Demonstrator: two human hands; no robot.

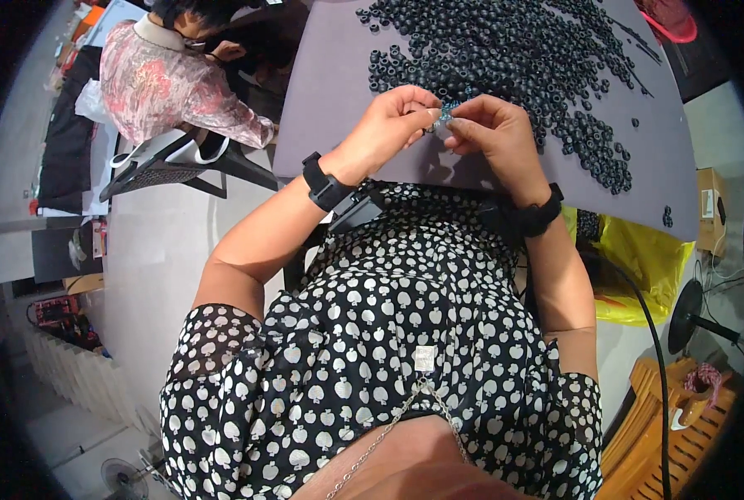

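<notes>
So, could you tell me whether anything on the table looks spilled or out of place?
A few black rings lie apart from the main heap, near the table's right edge. Otherwise nothing stands out.

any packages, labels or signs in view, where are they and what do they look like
Cardboard box: far right, past the grey table's edge; small, brown, with a pale label on its side.
Yellow plastic bag: right, below the table edge; crumpled, bright yellow.
No signs or screens.
</notes>
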